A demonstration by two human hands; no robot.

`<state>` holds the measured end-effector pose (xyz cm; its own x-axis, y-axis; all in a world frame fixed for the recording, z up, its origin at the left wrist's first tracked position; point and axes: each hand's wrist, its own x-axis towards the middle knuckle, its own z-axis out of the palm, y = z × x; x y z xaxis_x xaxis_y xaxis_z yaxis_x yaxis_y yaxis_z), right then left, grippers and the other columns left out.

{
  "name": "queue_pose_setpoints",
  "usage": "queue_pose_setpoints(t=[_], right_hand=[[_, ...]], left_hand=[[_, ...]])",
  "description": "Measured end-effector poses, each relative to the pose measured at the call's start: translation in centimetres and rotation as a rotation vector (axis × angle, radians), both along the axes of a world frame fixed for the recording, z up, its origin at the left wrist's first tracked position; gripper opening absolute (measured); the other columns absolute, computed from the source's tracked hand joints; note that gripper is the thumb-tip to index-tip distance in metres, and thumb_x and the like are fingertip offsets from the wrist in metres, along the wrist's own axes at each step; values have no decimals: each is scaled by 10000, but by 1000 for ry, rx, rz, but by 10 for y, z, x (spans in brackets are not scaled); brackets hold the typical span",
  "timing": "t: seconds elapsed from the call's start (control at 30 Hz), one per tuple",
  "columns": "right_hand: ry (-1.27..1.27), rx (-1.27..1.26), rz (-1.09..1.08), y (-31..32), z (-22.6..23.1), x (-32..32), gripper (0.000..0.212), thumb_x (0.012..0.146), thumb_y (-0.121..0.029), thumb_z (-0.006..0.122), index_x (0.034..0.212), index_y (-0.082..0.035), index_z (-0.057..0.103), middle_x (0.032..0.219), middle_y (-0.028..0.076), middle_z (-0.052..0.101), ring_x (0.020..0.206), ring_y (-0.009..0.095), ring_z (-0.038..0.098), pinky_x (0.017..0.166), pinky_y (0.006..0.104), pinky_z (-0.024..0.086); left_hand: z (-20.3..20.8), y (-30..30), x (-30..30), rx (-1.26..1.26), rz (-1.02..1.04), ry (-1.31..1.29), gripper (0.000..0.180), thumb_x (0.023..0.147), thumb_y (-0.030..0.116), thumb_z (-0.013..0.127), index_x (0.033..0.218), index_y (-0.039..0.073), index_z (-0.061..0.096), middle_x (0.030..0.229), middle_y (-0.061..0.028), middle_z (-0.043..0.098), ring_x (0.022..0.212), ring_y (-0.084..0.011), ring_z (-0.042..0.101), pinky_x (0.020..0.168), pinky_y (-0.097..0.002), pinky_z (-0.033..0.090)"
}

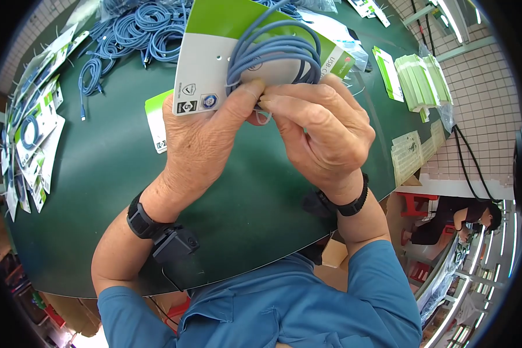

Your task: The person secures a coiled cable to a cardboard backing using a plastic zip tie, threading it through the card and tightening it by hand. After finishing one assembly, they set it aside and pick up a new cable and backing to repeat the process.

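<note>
My left hand (206, 136) grips a green and white packaging card (206, 64) with a coiled blue cable (272, 58) lying against it. The thumb presses at the coil's lower edge. Close beside it, my right hand (325, 119) pinches a thin whitish cable tie (265, 118), whose loop hangs below the coil between both hands. Card and coil are held up above the green table (243, 191). Part of the coil and the tie's far end are hidden by my fingers.
Several coiled blue cables (139, 35) lie heaped at the far left. Carded cables (32, 133) are piled along the left edge. Stacked cards (417, 84) stand at the far right, near a printed paper sheet (409, 153). Another card (156, 122) lies under my left hand. A person (446, 220) works beyond the table.
</note>
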<state>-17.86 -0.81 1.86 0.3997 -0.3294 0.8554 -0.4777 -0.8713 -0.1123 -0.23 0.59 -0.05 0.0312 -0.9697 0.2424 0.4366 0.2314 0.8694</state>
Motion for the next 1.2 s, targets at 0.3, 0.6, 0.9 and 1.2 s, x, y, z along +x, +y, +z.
queue_pose_setpoints(t=[0.3,0.6,0.9,1.2], right_hand=[[24,157,-19,7,-2,6,210,805,85,805,980,-17,751,918,123,774,742,229,755,627,309,601],[87,241,-151,15,16,9,216,774,70,807,962,-27,761,1024,81,757,789,241,744,670,336,600],[-106,166,50,-9,17,-19,114,862,-6,802,967,-35,766,1004,92,748,798,191,719,682,325,586],[-784,1130,456,-54,-35,-73,244,987,-189,727,1162,-19,745,1083,101,775,847,201,753,705,348,632]], left_hand=[[-10,-3,2,36,2,1,230,967,53,738,1168,-50,694,981,-98,758,760,-147,732,651,-276,620],[-4,-5,4,72,-32,-58,236,968,72,740,1169,-41,688,1007,-99,753,772,-150,730,633,-279,629],[-7,-17,6,108,-69,-25,298,972,48,707,1254,-29,646,1126,-115,726,857,-166,730,628,-299,650],[14,-4,-2,45,-118,6,349,967,28,698,1303,-20,622,1140,-108,719,876,-182,731,618,-307,647]])
